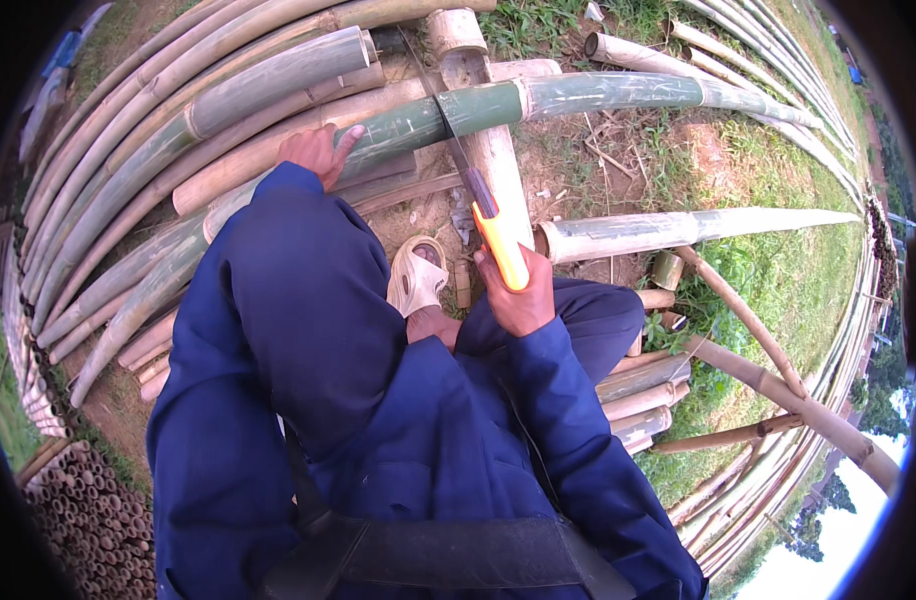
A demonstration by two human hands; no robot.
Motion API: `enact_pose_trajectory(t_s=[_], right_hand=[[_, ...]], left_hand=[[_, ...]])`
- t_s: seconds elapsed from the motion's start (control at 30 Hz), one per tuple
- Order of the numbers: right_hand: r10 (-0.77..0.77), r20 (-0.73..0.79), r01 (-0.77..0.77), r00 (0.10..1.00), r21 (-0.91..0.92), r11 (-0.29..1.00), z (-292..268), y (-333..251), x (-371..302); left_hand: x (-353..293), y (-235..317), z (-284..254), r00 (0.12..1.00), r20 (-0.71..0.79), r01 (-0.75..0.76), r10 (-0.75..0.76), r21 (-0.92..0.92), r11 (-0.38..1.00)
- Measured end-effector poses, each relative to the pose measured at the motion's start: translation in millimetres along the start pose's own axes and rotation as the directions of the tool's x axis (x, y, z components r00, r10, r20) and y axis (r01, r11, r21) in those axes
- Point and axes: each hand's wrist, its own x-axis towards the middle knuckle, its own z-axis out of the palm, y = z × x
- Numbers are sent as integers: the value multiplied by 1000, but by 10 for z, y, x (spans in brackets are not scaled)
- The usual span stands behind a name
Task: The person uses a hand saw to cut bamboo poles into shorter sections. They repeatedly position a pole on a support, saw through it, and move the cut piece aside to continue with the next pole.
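My right hand (521,290) is closed round the yellow handle of a handsaw (495,235). Its dark, narrow blade points away from me and crosses a green bamboo pole (598,93) near the upper middle. My left hand (320,156) grips the same pole left of the blade, thumb stretched along it, the other fingers partly hidden. Under the pole by the blade lies a pale log (496,165) with a notched upper end. Whether the blade has cut into the pole is too small to tell.
Many bamboo poles (193,125) lie stacked at the left. Another pole (678,232) stretches to the right, above a propped bamboo frame (758,385). Short cut pieces (643,400) lie beside my right knee. My foot in a beige sandal (418,275) stands between the hands.
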Motion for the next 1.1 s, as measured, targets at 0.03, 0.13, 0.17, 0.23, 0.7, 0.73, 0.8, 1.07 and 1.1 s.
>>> enact_pose_trajectory(t_s=[0.03, 0.13, 0.17, 0.23, 0.7, 0.73, 0.8, 1.07, 1.1], right_hand=[[30, 19, -30, 999, 10, 999, -57, -77, -45], [-49, -75, 52, 996, 36, 998, -339, -30, -797], [-54, -89, 57, 995, 38, 998, -351, -18, -891], [-58, -97, 61, 994, 25, 998, -366, -23, -898], [-34, -82, 34, 996, -9, 999, -348, -129, -912], [3, -72, -3, 997, -2, 1000, -292, -151, -765], [-79, -111, 85, 991, 45, 995, -63, 33, -305], [-27, -33, 26, 999, -22, 999, -526, -97, -1194], [53, -22, -54, 998, -41, 998, -457, -82, -1065]], left_hand=[[-1, -10, -17, 1000, 26, 3, -3, -3, 1000], [40, -68, 5, 999, -27, 24, -24, -8, 1000], [-13, -70, 14, 999, -43, 29, -29, 3, 1000], [27, -42, 9, 999, -8, 47, -47, 15, 999], [11, 8, 2, 998, 34, 56, -57, 27, 998], [-1, 0, 10, 997, 46, 62, -62, 13, 998], [117, 18, -51, 998, 22, 54, -53, -19, 998], [63, -13, -71, 996, 49, 69, -70, 18, 997], [40, 12, -42, 996, 62, 63, -64, 14, 998]])
